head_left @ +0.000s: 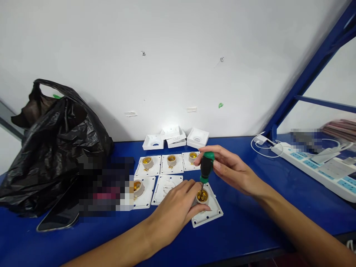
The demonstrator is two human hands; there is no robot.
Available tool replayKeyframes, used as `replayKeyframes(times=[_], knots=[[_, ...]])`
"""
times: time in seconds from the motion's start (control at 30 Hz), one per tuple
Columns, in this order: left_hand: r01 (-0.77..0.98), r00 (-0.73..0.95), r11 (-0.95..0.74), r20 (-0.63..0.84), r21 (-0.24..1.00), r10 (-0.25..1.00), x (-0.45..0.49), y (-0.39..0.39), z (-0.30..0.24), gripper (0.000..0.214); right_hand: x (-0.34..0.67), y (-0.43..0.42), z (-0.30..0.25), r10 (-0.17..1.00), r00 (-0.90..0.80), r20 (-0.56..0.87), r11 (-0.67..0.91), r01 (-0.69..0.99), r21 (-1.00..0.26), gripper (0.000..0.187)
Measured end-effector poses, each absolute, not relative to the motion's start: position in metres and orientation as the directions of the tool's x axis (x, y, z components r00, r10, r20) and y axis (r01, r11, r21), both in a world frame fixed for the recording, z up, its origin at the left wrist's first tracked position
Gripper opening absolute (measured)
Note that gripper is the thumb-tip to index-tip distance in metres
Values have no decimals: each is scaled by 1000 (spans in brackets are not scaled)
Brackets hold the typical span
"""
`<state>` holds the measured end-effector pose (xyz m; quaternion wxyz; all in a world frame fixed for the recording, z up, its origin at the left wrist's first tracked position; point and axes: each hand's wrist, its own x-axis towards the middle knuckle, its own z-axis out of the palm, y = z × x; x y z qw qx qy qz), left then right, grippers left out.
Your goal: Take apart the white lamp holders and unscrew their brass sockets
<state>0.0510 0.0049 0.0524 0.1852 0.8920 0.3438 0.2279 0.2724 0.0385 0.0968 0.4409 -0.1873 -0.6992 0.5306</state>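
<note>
In the head view my right hand (229,167) grips a screwdriver (207,167) with a green and black handle. The screwdriver stands nearly upright, its shaft reaching down into the brass-coloured inside of a round lamp socket (202,196). That socket sits on a square white plate (211,213) on the blue table. My left hand (179,205) closes round the socket from the left, thumb in front. Behind it lie more white plates with sockets (147,162), and one plate (167,187) without a visible brass socket, partly hidden by my left hand.
White square covers (197,137) are piled against the wall. On the left are a black plastic bag (55,148), a phone (59,211) and a blurred patch. A power strip (319,168) with white cables lies at right, beside a blue metal frame (308,63).
</note>
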Motion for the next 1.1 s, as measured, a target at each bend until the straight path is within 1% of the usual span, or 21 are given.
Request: replayKeyframes(times=[0.1,0.2,0.27,0.33,0.4,0.47,0.5,0.53,0.57,0.63,0.67,0.7,0.73,0.83,0.93,1.03,1.1], knots=[[544,652,-685,269,485,709,51,2,53,30,272,44,102,739,-497,455,426,-177,-887,25],[535,618,-651,276,539,736,50,-1,54,32,273,54,109,793,-415,446,420,-159,-894,25],[507,600,-629,282,589,749,49,-1,55,31,277,64,114,844,-293,449,414,-174,-893,27],[479,597,-628,296,614,745,48,3,59,28,283,75,117,876,-139,461,434,-190,-881,28],[463,592,-646,330,606,735,51,10,65,28,291,87,116,873,-30,486,477,-148,-866,29],[477,592,-681,369,556,716,57,19,74,33,299,97,110,846,91,525,531,-71,-844,31],[496,610,-711,382,498,694,62,23,79,35,303,101,106,833,134,536,546,-51,-836,32],[525,647,-755,392,393,653,69,28,84,35,306,105,101,820,172,545,559,-37,-829,33],[545,706,-803,385,241,594,77,33,89,36,309,108,95,807,206,553,569,-25,-822,35],[518,826,-841,343,-153,446,95,40,95,37,314,112,85,782,263,565,585,2,-811,37],[482,861,-835,320,-265,395,105,44,97,39,316,112,81,769,286,572,592,20,-806,38],[447,885,-824,303,-348,353,115,46,97,40,318,113,78,757,303,578,596,40,-802,38],[417,902,-819,292,-393,319,124,48,95,40,319,113,76,747,315,586,601,59,-797,38],[334,936,-809,270,-483,225,145,52,89,30,320,113,74,725,326,606,610,102,-786,38],[248,962,-793,238,-556,133,154,50,84,25,319,113,76,713,332,617,617,120,-778,36],[162,982,-786,176,-597,69,157,49,84,22,318,114,78,699,344,627,628,125,-768,33],[128,989,-792,131,-597,60,158,50,84,19,318,114,78,692,347,633,635,127,-762,32]])
